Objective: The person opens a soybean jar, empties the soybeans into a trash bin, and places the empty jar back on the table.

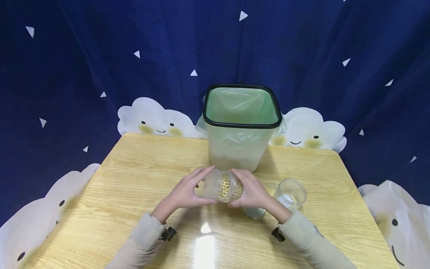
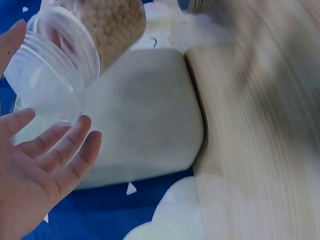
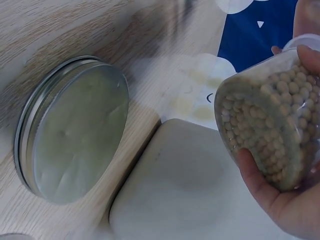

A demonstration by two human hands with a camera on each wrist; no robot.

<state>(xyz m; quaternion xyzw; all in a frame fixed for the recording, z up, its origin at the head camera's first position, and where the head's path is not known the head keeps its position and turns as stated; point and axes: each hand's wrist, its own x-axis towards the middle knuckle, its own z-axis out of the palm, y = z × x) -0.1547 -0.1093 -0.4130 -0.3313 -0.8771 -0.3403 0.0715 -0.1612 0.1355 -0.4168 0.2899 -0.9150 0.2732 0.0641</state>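
A see-through jar of pale round beans, soybean-like, lies on its side above the table, with my right hand gripping its base end. In the right wrist view the beans fill the jar's base, and the thumb presses against it. My left hand holds a cloudy plastic container with a ridged neck, its thumb and fingers spread round the sides. That container meets the jar's mouth end. A silver metal lid lies on the table below the right hand.
Behind the hands stands a pale bin with a black rim and a green liner bag. Right of the right hand a see-through jar sits on the wooden table. A blue curtain hangs at the back.
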